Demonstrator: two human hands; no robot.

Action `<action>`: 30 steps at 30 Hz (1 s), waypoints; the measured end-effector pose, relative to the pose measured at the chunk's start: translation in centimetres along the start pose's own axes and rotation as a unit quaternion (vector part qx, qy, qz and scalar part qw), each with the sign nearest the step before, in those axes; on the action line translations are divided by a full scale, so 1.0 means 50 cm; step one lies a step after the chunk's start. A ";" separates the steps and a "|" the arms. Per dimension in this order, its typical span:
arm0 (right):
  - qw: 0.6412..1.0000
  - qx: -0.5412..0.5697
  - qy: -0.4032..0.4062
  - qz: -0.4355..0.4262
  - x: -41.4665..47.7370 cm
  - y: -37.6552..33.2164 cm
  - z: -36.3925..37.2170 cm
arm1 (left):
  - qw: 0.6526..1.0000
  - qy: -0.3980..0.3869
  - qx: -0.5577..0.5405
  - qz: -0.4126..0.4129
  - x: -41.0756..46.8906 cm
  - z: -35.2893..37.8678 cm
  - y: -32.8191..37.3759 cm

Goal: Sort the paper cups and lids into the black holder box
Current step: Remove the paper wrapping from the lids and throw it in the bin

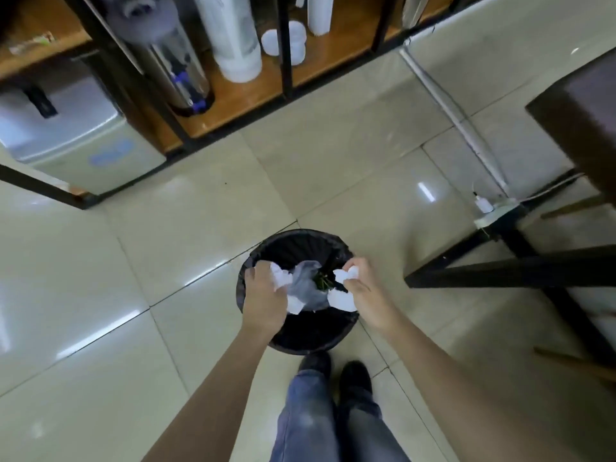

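Observation:
I look down at a round black bin (263, 258) lined with a black bag, standing on the tiled floor. My left hand (265, 295) is over its left side, shut on crumpled white paper (282, 279). My right hand (361, 283) is over its right side, shut on another crumpled white piece (341, 299). Between the hands lies a grey plastic wrapper (308, 288) inside the bin, beside some green scraps (322, 281). On the wooden shelf at the top stand tall sleeves of white paper cups (233, 38) and white lids (296, 41). No black holder box shows.
A steel flask (176, 71) stands on the shelf beside the cups. A small grey appliance (70, 128) sits at the left. A dark table with black legs (520, 268) is at the right. My legs and dark shoes (333, 378) are just behind the bin.

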State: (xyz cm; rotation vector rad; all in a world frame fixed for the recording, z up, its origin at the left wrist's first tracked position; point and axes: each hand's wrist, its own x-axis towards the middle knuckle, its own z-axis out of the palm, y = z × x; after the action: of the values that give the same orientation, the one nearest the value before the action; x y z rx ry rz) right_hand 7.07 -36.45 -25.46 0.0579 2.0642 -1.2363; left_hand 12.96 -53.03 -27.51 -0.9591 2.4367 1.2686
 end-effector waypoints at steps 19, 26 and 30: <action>0.840 -0.452 -0.298 0.040 0.397 0.454 0.242 | 0.857 -0.296 0.421 -0.013 0.215 0.357 -0.392; 0.872 -0.456 -0.134 -0.120 0.256 0.205 0.119 | 0.931 -0.106 0.343 0.067 0.135 0.154 -0.195; 0.877 -0.447 -0.055 -0.169 0.141 0.015 0.032 | 0.942 -0.029 0.311 0.121 0.069 0.011 -0.033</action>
State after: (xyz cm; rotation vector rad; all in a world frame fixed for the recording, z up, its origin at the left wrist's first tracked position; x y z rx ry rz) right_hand 3.00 -39.47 -30.66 -0.8080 2.4039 -0.3336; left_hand 11.34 -54.81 -30.56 -0.4503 2.6941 0.4885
